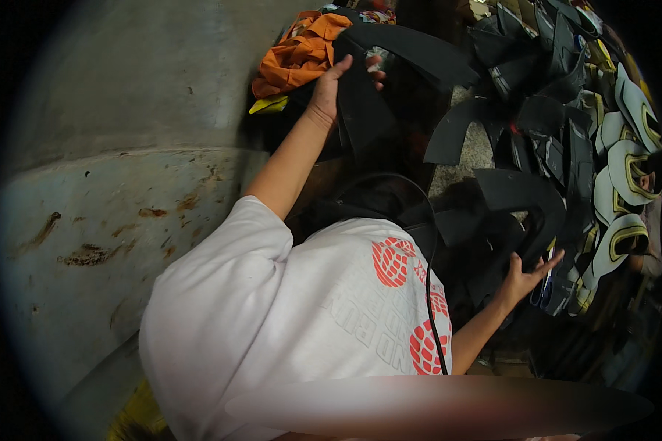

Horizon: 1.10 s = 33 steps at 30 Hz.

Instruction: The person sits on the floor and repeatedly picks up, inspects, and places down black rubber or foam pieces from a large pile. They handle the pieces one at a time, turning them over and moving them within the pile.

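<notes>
My left hand (329,90) reaches to the top of the view, with the thumb on one side of a black curved sheet piece (368,110) and the fingertips on the other. A small whitish scrap shows by those fingertips. Lower right, my right hand (521,281) has its thumb and fingers spread at the edge of a black U-shaped piece (541,202). Whether it touches the piece is hard to tell. Another black arched piece (456,128) lies between the hands. Dark shadow hides much around them.
Crumpled orange cloth (301,55) lies beside my left hand. At the right are piled black pieces (559,140) and a row of pale grey curved pieces with yellow edging (629,173), resembling shoe uppers. A stained grey wall (125,213) stands left. A black cable (432,257) runs down my white shirt.
</notes>
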Each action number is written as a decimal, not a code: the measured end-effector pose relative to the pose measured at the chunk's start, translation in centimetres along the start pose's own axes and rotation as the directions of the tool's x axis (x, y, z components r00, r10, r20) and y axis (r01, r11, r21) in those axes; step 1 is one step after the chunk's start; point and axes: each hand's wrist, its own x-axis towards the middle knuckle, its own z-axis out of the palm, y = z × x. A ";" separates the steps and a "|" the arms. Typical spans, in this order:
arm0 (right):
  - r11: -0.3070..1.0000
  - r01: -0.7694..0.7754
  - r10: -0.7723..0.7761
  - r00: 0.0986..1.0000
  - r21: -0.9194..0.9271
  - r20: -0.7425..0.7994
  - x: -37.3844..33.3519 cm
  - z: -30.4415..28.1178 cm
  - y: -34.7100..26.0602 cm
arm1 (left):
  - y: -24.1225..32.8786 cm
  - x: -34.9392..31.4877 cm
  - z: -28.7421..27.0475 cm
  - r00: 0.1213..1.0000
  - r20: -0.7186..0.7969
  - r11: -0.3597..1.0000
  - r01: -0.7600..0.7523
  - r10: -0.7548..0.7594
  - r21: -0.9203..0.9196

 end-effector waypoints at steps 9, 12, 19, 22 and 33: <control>0.888 -0.189 0.198 0.980 0.419 0.023 -1.0 -2.7 -0.3 | 6.3 2.7 -7.7 0.899 -0.276 0.938 -0.305 0.341 0.168; 0.889 -0.160 0.173 0.985 0.428 0.009 -1.1 -2.9 -0.4 | 6.8 3.4 -7.0 0.845 -0.388 0.930 -0.336 0.368 0.150; 0.822 -0.150 0.193 0.981 0.550 -0.021 -1.4 -4.1 -1.3 | -0.5 2.3 1.5 0.984 0.148 0.989 0.114 -0.100 -0.090; 0.734 -0.112 0.202 0.978 0.670 -0.058 -1.9 -5.6 -1.1 | -4.9 2.0 5.1 0.931 0.215 0.953 0.302 -0.294 -0.003; 0.678 0.087 0.092 0.975 0.730 -0.201 -4.1 -10.3 -0.7 | -15.5 5.9 12.1 0.734 0.295 0.786 0.520 -0.611 0.334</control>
